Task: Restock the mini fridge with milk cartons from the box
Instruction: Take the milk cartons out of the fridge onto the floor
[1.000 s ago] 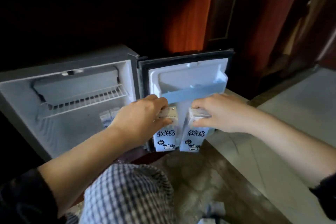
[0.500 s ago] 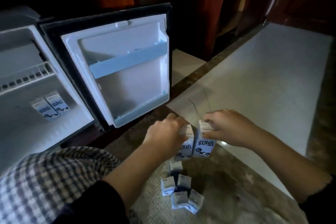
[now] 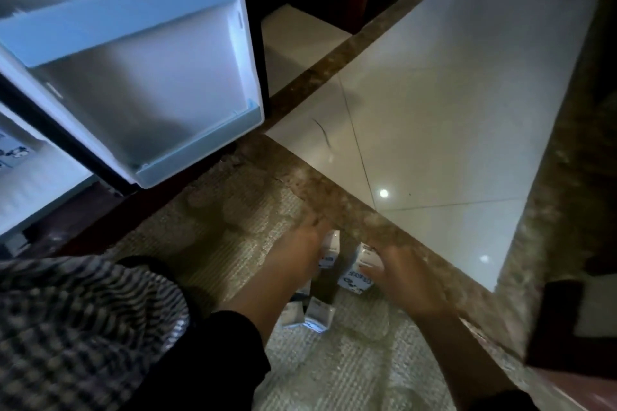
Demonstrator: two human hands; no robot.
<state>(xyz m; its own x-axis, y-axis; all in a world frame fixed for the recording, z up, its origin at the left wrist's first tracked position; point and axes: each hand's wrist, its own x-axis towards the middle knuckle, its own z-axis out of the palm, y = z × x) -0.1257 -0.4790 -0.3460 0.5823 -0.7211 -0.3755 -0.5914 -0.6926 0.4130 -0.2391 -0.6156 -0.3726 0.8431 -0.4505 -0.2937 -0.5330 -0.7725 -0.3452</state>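
Head view shows small white milk cartons [image 3: 320, 312] with blue print

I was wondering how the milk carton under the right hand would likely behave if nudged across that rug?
The carton looks stiff and flat-sided, so it should tip rather than roll. Taller than wide on a bumpy rug, it may topple if nudged. The right hand spans it; probably light.

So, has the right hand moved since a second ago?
Yes. The right hand left the lower shelf of the fridge door and is down by the floor mat, below-right of the door, gripping a milk carton.
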